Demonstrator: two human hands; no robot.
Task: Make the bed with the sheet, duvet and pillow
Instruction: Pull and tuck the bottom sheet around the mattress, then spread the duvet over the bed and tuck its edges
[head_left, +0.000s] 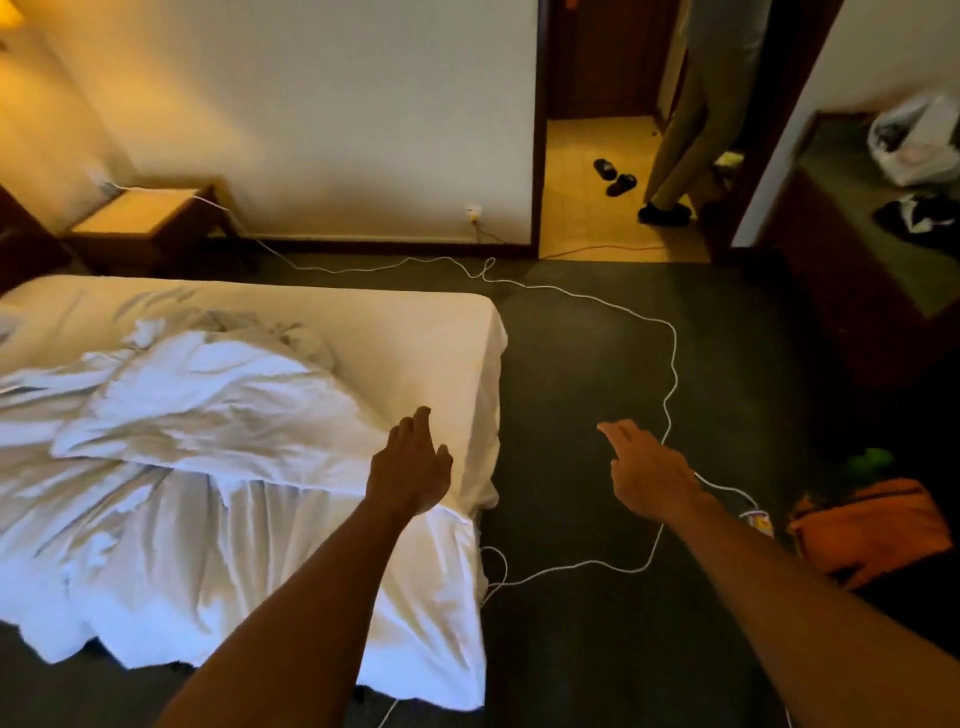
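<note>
Both hands are out in front, fingers loose and holding nothing. Left hand (410, 462) hangs over the bed corner (483, 332), right hand (649, 470) over the carpet at 3 o'clock of it. Crumpled white duvet (197, 395) lies on the sheet (218, 561), around 9 o'clock from the left hand.

one bed (426, 332), two hands (410, 467), one nightstand (140, 218), two slippers (615, 176)

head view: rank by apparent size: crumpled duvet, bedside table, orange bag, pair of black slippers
1. crumpled duvet
2. bedside table and orange bag: they look alike, and the bag sits nearer the camera, so unranked
3. pair of black slippers, farthest away
</note>
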